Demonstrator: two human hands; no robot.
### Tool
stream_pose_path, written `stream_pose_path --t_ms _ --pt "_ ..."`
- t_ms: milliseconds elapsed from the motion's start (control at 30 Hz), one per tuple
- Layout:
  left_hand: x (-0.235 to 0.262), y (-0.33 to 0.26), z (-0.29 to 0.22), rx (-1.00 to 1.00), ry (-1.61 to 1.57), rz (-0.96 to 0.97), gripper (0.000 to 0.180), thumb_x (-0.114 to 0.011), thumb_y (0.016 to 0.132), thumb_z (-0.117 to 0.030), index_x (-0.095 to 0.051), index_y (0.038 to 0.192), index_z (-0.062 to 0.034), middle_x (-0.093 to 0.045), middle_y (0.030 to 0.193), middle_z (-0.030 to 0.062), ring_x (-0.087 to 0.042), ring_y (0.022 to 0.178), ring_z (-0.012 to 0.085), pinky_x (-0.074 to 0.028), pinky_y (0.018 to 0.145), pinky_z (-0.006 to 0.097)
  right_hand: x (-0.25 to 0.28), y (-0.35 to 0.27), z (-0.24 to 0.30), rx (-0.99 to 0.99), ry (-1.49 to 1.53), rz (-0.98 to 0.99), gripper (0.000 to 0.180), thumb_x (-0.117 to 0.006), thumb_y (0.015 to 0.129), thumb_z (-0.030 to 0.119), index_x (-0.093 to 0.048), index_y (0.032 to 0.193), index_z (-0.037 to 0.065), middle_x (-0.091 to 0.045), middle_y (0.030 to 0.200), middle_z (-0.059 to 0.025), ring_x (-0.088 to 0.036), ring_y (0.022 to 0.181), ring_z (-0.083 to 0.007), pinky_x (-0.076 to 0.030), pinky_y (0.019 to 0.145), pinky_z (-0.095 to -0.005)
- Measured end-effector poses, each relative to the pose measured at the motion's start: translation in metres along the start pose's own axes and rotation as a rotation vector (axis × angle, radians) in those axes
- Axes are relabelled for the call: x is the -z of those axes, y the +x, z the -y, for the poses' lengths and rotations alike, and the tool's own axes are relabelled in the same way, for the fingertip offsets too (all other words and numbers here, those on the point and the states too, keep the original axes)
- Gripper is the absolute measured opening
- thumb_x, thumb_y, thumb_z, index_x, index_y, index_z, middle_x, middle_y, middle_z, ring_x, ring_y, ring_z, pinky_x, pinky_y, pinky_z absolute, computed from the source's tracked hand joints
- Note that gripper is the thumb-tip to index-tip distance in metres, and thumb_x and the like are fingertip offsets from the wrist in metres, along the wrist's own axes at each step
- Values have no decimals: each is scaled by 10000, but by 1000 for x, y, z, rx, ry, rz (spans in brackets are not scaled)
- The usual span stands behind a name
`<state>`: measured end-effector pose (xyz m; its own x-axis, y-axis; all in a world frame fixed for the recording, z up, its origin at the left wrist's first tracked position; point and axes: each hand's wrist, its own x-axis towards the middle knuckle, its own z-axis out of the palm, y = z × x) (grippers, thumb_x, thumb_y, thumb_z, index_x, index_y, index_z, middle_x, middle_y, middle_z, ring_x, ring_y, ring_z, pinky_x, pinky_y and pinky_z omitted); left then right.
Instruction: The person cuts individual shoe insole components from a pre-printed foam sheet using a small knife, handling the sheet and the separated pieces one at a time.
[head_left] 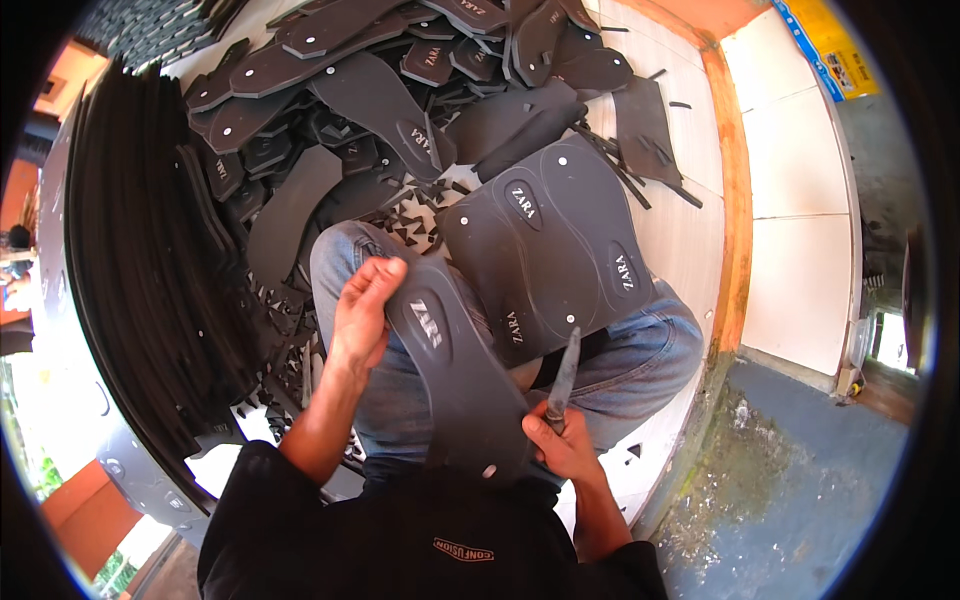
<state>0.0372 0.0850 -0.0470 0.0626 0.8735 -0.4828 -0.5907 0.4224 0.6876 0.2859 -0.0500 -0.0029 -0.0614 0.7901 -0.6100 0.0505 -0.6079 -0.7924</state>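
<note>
My left hand (362,312) pinches the upper edge of a dark grey foam sole piece (462,375), which slants across my lap with its raised oval heel mark facing up. My right hand (564,438) is closed round the handle of a knife (566,372), its blade pointing up and away from me. The fingers of that hand also lie close to the sole piece's right edge; whether they touch it I cannot tell. On my right leg rests a dark foam sheet (545,250) with sole outlines pressed into it, just beyond the knife tip.
Cut soles (375,110) lie heaped on the floor ahead, with small foam offcuts (412,215) scattered between. A tall stack of dark sheets (140,260) stands at my left. An orange-edged ledge (735,190) and tiled wall (800,250) run along the right.
</note>
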Motion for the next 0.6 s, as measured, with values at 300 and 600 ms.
stream_pose_path --t_ms 300,600 --pt "-45 -23 6 314 202 270 259 -735 786 -199 -646 908 11 -670 811 63 -633 731 116 -505 683 234 7 22 4 220 -650 -330 403 -657 835 320 -497 616 21 -475 475 -140 -504 438 -335 -389 450 -398" --pt "-54 -25 6 316 440 351 293 -721 803 -259 -674 919 6 -653 746 26 -591 659 78 -470 601 214 16 29 13 328 -748 -290 323 -640 831 171 -482 608 -1 -448 477 -170 -449 410 -333 -351 426 -387"
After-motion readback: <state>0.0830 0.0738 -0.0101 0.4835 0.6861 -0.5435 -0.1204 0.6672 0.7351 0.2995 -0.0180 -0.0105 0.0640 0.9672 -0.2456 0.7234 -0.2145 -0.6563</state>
